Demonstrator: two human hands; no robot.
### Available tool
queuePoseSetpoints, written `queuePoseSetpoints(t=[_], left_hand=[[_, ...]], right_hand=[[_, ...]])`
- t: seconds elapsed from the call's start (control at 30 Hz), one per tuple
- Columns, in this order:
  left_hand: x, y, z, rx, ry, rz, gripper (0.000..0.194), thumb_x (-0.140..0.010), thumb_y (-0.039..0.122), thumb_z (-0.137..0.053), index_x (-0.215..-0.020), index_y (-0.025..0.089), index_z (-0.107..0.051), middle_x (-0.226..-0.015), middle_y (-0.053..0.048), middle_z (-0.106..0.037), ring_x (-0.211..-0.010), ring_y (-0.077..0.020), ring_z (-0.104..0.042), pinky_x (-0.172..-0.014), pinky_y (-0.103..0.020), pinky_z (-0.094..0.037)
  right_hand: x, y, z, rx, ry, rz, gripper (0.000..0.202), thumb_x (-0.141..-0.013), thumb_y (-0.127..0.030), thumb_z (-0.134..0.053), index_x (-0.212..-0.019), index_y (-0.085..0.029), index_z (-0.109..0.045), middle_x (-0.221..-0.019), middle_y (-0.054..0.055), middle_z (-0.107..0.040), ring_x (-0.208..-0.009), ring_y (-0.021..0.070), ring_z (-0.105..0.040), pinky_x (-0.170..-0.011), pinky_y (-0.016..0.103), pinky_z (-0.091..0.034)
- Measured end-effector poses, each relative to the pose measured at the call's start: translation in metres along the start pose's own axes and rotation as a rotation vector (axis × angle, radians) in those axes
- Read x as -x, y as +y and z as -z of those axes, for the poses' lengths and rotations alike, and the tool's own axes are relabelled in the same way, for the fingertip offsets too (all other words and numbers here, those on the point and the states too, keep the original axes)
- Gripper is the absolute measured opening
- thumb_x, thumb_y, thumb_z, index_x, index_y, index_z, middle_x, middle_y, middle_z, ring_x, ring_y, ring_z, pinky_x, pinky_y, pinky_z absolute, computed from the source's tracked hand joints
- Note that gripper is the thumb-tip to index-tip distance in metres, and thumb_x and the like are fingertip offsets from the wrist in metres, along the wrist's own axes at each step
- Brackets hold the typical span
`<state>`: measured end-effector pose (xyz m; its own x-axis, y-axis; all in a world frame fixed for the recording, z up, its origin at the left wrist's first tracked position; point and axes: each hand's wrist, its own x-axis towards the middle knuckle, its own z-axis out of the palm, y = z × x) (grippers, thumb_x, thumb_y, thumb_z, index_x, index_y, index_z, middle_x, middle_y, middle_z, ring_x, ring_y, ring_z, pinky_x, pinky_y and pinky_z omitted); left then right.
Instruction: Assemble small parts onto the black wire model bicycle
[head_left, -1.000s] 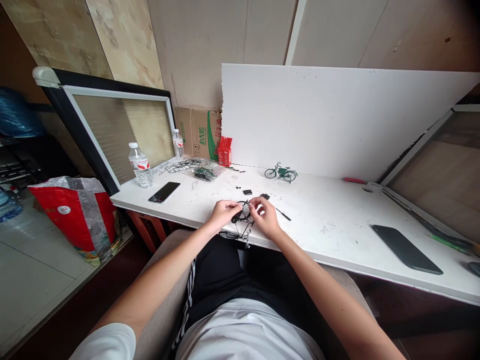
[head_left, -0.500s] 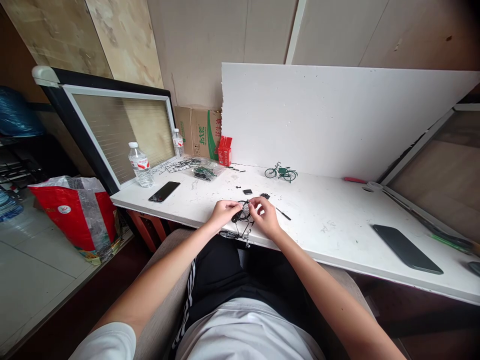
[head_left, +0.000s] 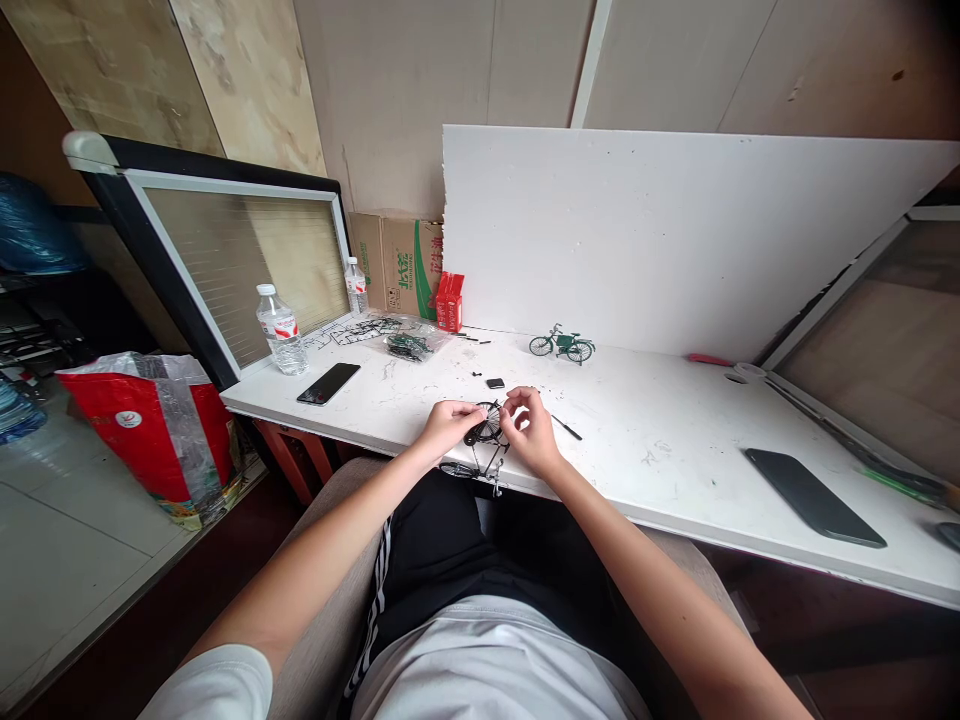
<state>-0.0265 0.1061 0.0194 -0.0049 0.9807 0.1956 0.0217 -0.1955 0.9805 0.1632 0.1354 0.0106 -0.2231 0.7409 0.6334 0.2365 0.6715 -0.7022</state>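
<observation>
A small black model bicycle (head_left: 480, 455) lies at the front edge of the white table, its handlebar end reaching over the edge. My left hand (head_left: 450, 425) is closed on it by the upper wheel. At the other side of that wheel, my right hand (head_left: 525, 425) has its thumb and forefinger bent close together; what they hold, if anything, is too small to make out. Beyond the hands lies a small black block (head_left: 495, 383). A thin black rod (head_left: 567, 428) rests right of my right hand.
A green model bicycle (head_left: 562, 343) stands farther back on the table (head_left: 645, 410). One phone (head_left: 328, 384) lies left, another (head_left: 814, 497) right. A bag of small parts (head_left: 411, 343), a water bottle (head_left: 282, 330) and a red box (head_left: 450, 302) are at the back left.
My right hand has shifted slightly, its fingers a little more raised and bent. The black bicycle has moved very slightly, and my left hand stays on it.
</observation>
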Motion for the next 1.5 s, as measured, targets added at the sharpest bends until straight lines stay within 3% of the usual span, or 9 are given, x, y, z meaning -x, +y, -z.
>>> queuePoseSetpoints(t=[0.63, 1.5], left_hand=[[-0.0015, -0.0015, 0.0015, 0.017, -0.010, 0.013, 0.039, -0.076, 0.049, -0.085, -0.091, 0.014, -0.082, -0.101, -0.013, -0.080, -0.096, -0.0260, -0.070, -0.092, -0.037, -0.051], [-0.0004, -0.0005, 0.0015, 0.024, -0.016, 0.016, 0.039, -0.075, 0.049, -0.085, -0.089, 0.013, -0.082, -0.099, -0.013, -0.079, -0.094, -0.0253, -0.069, -0.091, -0.037, -0.051]], right_hand=[[-0.0010, -0.0028, 0.0029, 0.077, -0.040, 0.004, 0.018, -0.099, -0.042, -0.059, -0.102, -0.024, -0.063, -0.097, 0.008, -0.069, -0.084, 0.0230, -0.064, -0.064, 0.034, -0.053], [-0.0008, 0.0009, 0.0011, 0.105, -0.023, 0.009, 0.015, -0.098, -0.036, -0.060, -0.103, -0.023, -0.066, -0.100, 0.007, -0.071, -0.084, 0.0217, -0.065, -0.067, 0.033, -0.052]])
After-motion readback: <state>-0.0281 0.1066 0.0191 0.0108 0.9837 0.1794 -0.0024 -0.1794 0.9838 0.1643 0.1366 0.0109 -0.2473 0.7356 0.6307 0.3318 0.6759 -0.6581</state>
